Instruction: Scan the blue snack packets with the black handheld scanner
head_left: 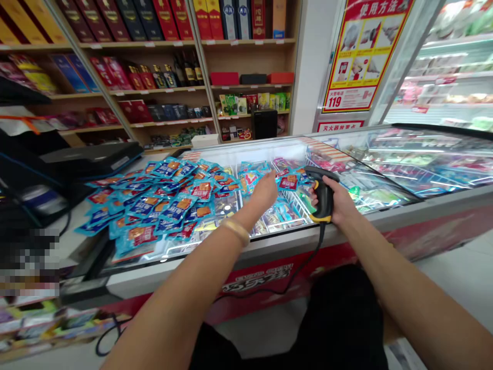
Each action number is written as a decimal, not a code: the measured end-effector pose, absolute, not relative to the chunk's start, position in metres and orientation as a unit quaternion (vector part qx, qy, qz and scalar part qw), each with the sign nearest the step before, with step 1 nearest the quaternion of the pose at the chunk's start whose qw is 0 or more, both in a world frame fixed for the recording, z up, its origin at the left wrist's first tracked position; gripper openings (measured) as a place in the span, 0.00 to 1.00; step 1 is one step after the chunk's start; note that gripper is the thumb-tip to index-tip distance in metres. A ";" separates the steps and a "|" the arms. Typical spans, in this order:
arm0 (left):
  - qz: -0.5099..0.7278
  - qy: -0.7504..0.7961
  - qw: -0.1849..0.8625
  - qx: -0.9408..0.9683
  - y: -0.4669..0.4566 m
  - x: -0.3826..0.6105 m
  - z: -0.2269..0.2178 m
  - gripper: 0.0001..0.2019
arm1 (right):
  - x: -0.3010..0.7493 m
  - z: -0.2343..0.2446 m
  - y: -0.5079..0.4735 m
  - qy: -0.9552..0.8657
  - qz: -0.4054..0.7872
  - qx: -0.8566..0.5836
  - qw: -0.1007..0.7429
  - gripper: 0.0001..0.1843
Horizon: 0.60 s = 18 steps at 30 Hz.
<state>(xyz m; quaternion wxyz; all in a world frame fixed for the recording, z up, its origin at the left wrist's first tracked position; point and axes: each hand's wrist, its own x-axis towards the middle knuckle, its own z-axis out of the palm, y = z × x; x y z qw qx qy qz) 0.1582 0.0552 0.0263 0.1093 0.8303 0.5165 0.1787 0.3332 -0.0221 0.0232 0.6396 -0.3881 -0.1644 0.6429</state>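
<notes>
My right hand [340,199] is wrapped around a black and yellow barcode scanner [324,199], held upright over the freezer's glass top. Its head points left, and a black cable runs down from the handle. My left hand [265,191] is closed, with its fingertips pinching the edge of a small blue and red snack packet [288,182] just in front of the scanner head. A bracelet circles the left wrist. To the left of this hand, a large loose heap of similar blue and red snack packets [169,198] covers the glass.
The chest freezer [285,237] has sliding glass over wire baskets of frozen goods. Shelves [150,90] with boxes and bottles stand behind. A dark flat device [92,156] sits at the left. The scanner cable [265,292] hangs along the freezer front.
</notes>
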 end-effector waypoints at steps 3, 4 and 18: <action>0.117 0.523 0.112 0.837 0.059 0.191 0.008 0.30 | 0.341 0.021 -0.018 -0.119 0.647 -0.375 0.653 0.16; 0.106 0.528 0.110 0.835 0.060 0.198 0.003 0.31 | 0.342 0.021 -0.017 -0.110 0.651 -0.368 0.654 0.16; 0.359 0.407 0.136 0.829 0.029 0.097 0.043 0.24 | 0.332 0.012 -0.023 -0.183 0.628 -0.351 0.670 0.12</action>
